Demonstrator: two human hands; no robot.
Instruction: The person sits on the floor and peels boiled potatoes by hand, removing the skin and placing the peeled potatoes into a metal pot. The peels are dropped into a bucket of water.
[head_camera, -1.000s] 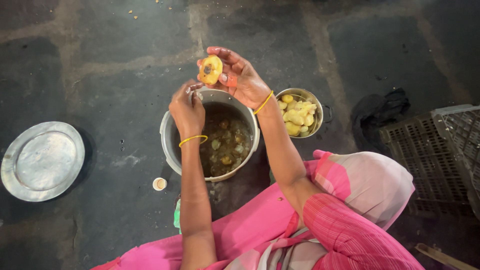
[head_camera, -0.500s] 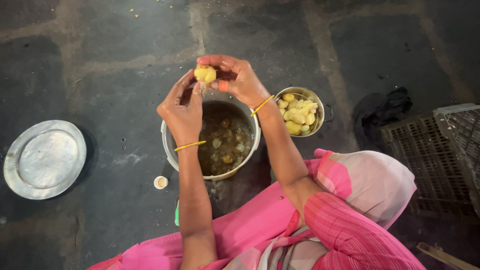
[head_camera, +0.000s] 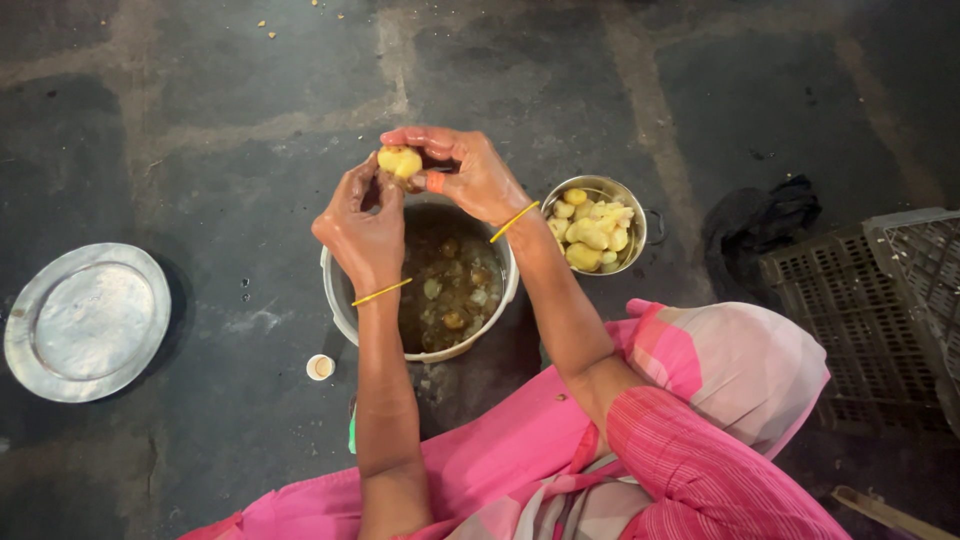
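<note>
- Off at nine o'clock from your hands, the round metal plate (head_camera: 87, 322) lies flat on the stone floor (head_camera: 230, 120), well apart from the work; leave it out of the way.
- The small white cap (head_camera: 320, 367) sits on the floor near the pot's seven o'clock edge; mind it with your forearm.
- Your left hand (head_camera: 362, 225) hovers above the pot's ten o'clock rim, its fingers (head_camera: 358, 178) curled up to the potato, touching its lower left side. Use these to pick at the skin in small pulls rather than digging into the flesh.
- The big metal pot (head_camera: 340, 305) stands right under both hands, holding dark water with skins and unpeeled pieces. Keep the work above it, so scraps would drop inside.
- The potato (head_camera: 400, 160) is up in the air at the pot's twelve o'clock, yellow and mostly bare; turn it slowly to check for leftover skin.
- Your right hand (head_camera: 478, 178) has its fingers closed over the potato from the top and right. It looks soft, so I would hold it lightly.
- The small bowl (head_camera: 645, 222), at three o'clock just beside the pot, holds the peeled yellow pieces.
- Further right lie a dark cloth (head_camera: 760, 220) and a plastic crate (head_camera: 880, 300).
</note>
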